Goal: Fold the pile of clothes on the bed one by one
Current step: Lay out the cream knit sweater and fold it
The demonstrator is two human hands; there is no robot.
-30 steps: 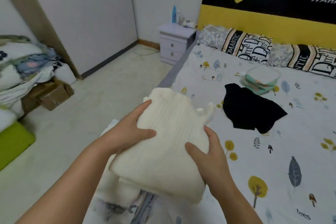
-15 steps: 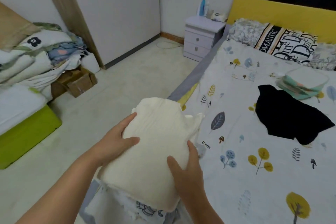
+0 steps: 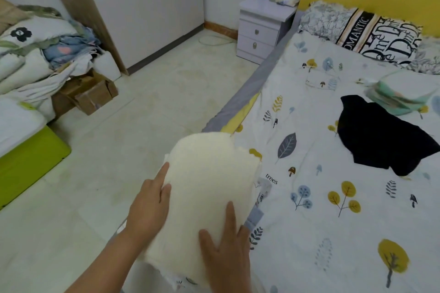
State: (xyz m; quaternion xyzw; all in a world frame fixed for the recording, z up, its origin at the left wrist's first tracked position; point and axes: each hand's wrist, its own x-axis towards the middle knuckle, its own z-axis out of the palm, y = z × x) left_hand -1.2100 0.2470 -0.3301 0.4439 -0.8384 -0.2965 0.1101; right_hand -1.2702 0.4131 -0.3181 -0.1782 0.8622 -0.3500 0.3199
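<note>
The left hand (image 3: 148, 207) was laid flat-fingered against the left side of a folded cream knit garment (image 3: 204, 200), its grip released; the right hand (image 3: 226, 252) was pressed, fingers straight, on the near end. The garment was being set down at the bed's (image 3: 309, 233) near-left edge, probably onto a folded stack. Next, the black garment (image 3: 381, 135), lying unfolded well to the right, would be reached; open sheet was left between.
</note>
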